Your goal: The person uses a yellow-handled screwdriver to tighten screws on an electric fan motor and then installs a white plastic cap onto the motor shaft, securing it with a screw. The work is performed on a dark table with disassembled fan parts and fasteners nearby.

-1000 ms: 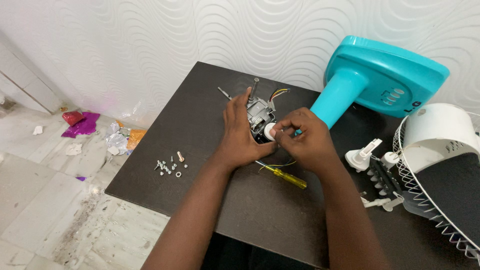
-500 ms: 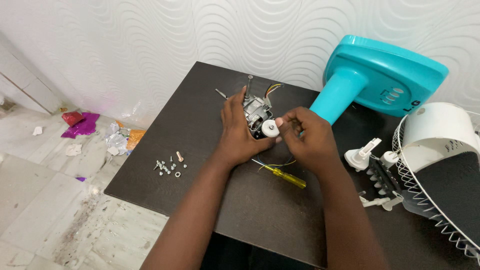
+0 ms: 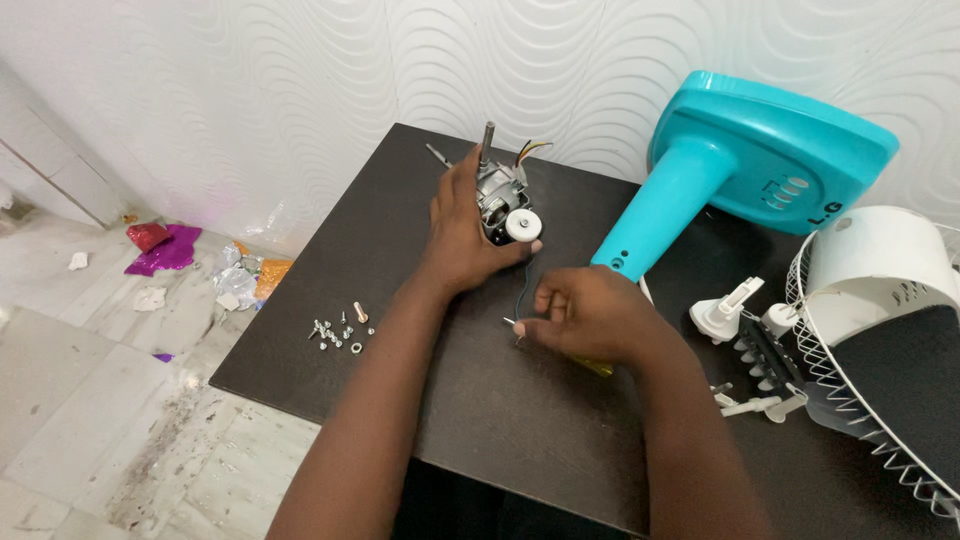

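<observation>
Left hand (image 3: pixel 462 235) is wrapped around the small fan motor (image 3: pixel 497 196) up at top centre of the dark table (image 3: pixel 520 420), right hand (image 3: pixel 590 315) pinching a tiny screw (image 3: pixel 512 323) just below, loose screws (image 3: pixel 340 330) off left, teal fan base (image 3: pixel 745 165) upper right.

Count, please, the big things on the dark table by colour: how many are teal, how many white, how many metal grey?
Teal: 1, the fan base
White: 1, the fan housing
Metal grey: 1, the motor, held in the left hand
Total: 3
</observation>
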